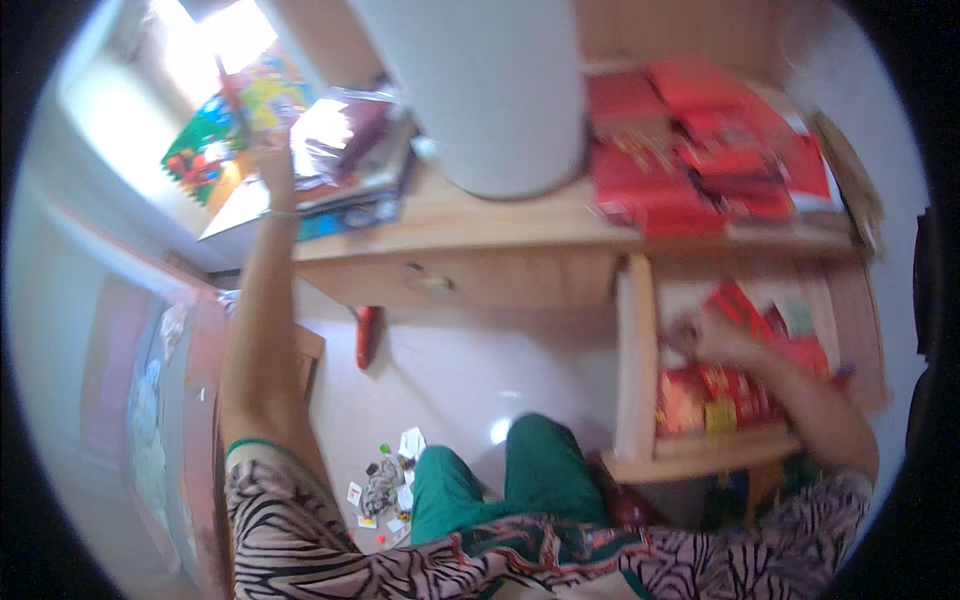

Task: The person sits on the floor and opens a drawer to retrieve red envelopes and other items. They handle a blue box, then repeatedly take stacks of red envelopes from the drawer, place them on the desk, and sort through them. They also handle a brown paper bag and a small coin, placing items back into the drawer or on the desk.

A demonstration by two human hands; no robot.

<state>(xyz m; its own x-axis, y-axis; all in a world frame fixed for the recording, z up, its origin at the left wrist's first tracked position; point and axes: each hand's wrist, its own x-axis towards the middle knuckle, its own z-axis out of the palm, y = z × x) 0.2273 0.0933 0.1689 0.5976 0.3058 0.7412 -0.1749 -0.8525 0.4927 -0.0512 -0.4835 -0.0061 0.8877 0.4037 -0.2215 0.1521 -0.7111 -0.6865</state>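
Observation:
My left hand (270, 160), blurred, reaches to the far left of the desk. A long thin reddish-dark thing (232, 95) rises from its fingers; its kind is unclear. Beside that hand lie a colourful printed sheet (205, 150) and a purple pack in shiny clear wrap (360, 130). My right hand (715, 338) is inside the pulled-out drawer (637, 370), its fingers curled together. What they hold, if anything, is hidden. Around it lie a red packet (735, 300) and several red and gold packets (690, 400).
A tall white cylinder (500, 110) stands mid-desk. Red envelopes (700, 150) are piled on the right of the desk (480, 225). A closed drawer (500, 280) is below. A red object (368, 338) hangs underneath. Small scattered items (385, 490) lie on the floor by my knees.

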